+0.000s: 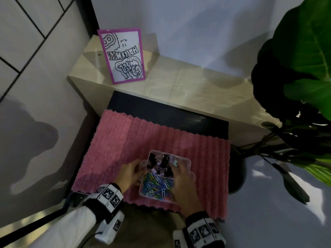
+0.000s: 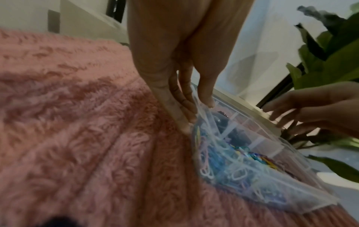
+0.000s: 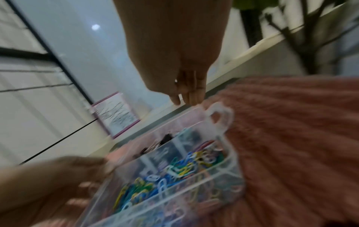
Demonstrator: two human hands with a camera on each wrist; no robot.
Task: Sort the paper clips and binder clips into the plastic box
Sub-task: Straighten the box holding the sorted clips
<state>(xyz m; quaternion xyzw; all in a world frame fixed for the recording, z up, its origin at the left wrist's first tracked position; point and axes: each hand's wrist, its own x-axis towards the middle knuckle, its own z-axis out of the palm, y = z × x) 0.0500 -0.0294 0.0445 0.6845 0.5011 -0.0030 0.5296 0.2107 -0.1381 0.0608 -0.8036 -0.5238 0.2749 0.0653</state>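
Observation:
A clear plastic box (image 1: pixel 187 162) sits on the pink mat. Coloured paper clips (image 1: pixel 157 185) fill its near compartment. Black and pastel binder clips (image 1: pixel 165 162) lie in the far one. My left hand (image 1: pixel 130 173) grips the box's left wall. In the left wrist view the left hand (image 2: pixel 198 110) has its thumb on the rim and its fingers outside. My right hand (image 1: pixel 184 178) hovers over the box's right side, its fingers loose. The right wrist view shows my right hand (image 3: pixel 186 98) straight-fingered above the box's tab (image 3: pixel 219 116), holding nothing I can see.
The pink ribbed mat (image 1: pixel 143 140) covers a black table. Behind it runs a beige ledge (image 1: pixel 188 86) with a purple-framed drawing (image 1: pixel 123 56) leaning on the wall. A large potted plant (image 1: pixel 295 77) crowds the right side.

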